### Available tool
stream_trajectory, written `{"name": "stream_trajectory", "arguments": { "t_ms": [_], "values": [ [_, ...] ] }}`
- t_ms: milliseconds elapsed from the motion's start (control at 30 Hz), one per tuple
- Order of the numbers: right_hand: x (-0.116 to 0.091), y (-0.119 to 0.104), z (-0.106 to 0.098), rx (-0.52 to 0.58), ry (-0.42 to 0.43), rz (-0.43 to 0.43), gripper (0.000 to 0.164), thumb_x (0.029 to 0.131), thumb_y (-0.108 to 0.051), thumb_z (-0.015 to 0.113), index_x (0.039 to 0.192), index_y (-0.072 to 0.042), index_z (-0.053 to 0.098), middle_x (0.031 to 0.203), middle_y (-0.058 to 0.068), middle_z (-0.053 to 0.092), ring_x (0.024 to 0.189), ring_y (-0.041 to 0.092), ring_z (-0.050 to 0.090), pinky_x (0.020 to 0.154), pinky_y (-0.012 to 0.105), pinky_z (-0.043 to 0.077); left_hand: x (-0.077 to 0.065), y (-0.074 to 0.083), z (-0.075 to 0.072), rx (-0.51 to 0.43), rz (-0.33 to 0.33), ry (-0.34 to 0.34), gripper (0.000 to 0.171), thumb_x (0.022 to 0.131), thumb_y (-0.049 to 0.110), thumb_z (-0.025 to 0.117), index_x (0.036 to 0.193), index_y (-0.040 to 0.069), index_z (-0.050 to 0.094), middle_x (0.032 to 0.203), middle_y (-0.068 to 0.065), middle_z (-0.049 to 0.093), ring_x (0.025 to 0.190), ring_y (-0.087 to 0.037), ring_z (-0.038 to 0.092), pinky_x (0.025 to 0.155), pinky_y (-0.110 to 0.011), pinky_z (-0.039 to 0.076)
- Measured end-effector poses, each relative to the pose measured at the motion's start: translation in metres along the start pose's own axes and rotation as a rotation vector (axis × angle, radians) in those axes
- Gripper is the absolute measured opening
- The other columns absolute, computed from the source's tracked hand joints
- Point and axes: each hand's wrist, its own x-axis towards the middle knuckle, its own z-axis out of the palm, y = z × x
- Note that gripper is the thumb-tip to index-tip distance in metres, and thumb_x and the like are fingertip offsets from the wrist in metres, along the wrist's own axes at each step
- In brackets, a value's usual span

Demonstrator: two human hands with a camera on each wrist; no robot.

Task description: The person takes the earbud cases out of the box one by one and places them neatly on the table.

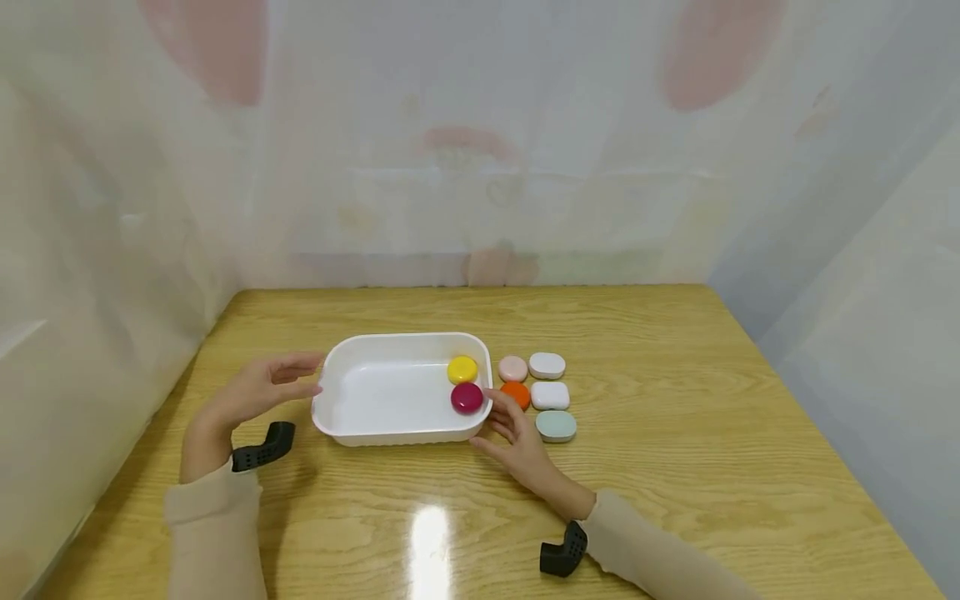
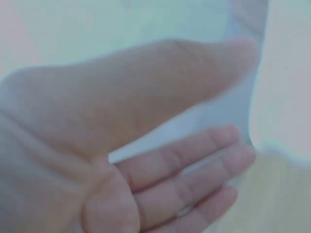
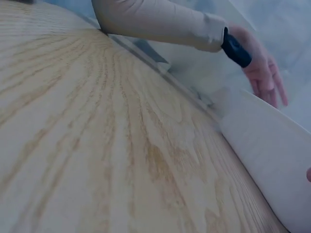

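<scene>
A white rectangular basin point(image 1: 397, 437) with rounded corners rests on the wooden table. Inside, at its right end, lie a glossy yellow disc point(image 1: 462, 370) and a glossy dark-red disc point(image 1: 467, 398). My left hand point(image 1: 258, 390) is at the basin's left end, thumb and fingers spread apart with the tips right at the rim. In the left wrist view, the thumb and fingers point(image 2: 180, 170) reach out loosely beside the white wall. On the opposite end, my right hand point(image 1: 517, 442) has its loosely bent fingers by the right rim and its thumb near the front corner.
Right of the basin sit a pale pink disc point(image 1: 513, 368), an orange disc point(image 1: 516, 395), two white rounded blocks point(image 1: 547, 365) and a pale green oval block point(image 1: 556, 426). Pale patterned sheets point(image 1: 480, 167) hang at the back and sides of the table point(image 1: 675, 417).
</scene>
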Motion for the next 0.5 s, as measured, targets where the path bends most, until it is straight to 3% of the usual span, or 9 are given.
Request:
{"name": "stream_trajectory", "arguments": {
  "t_ms": [100,233,500],
  "values": [
    [0.0,0.0,-0.002,-0.031,-0.016,-0.005,0.071,0.081,0.001,0.073,0.143,0.0,0.037,0.136,0.03,0.048,0.124,0.043,0.051,0.105,0.044,0.044,0.006,0.022,0.001,0.029,0.043,-0.002,0.05,0.091,0.032,0.066,0.136,0.014,0.054,0.139,-0.014,0.057,0.126,-0.037,0.055,0.097,-0.041,0.051],
    [0.0,0.0,-0.003,-0.051,-0.023,-0.011,0.072,0.081,0.003,0.073,0.143,-0.001,0.037,0.137,0.029,0.047,0.125,0.042,0.051,0.105,0.045,0.043,0.03,0.043,0.009,0.049,0.111,-0.075,0.045,0.089,0.037,0.068,0.13,0.021,0.059,0.135,-0.004,0.061,0.125,-0.027,0.058,0.101,-0.034,0.048],
    [-0.001,0.001,-0.003,-0.056,-0.031,-0.018,0.073,0.081,0.004,0.072,0.144,-0.003,0.036,0.143,0.027,0.043,0.125,0.042,0.05,0.106,0.044,0.042,0.099,0.062,0.042,-0.004,0.189,-0.189,0.043,0.086,0.027,0.073,0.124,0.01,0.064,0.126,-0.015,0.066,0.118,-0.029,0.062,0.104,-0.046,0.046]
  ]
}}
